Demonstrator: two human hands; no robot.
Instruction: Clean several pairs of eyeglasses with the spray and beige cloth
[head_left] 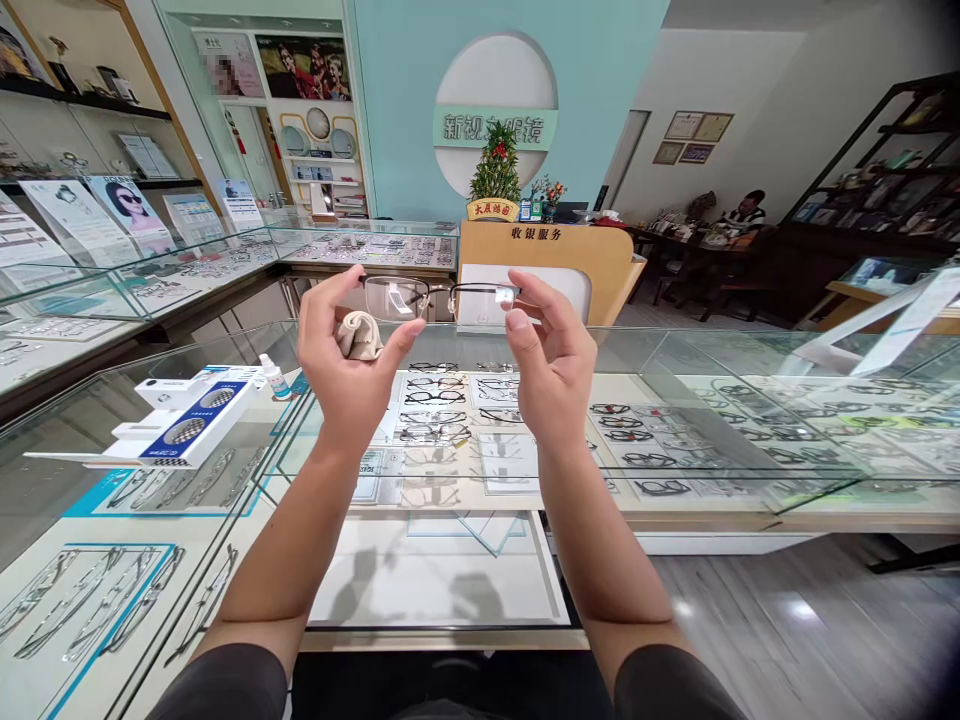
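I hold a pair of thin dark-framed glasses (431,296) up at chest height over a glass display counter (675,350). My left hand (346,352) pinches the left end of the frame between thumb and fingers and also keeps a crumpled beige cloth (358,337) in its palm. My right hand (546,355) grips the right end of the frame with thumb and fingertips. The lenses face away from me and look clear.
The glass counter holds rows of spectacle frames (435,405). On its left top lie blue-and-white boxes (191,420) and a small spray bottle (274,377). A cashier desk (547,255) with a small tree (495,170) stands behind. A person (744,212) sits far right.
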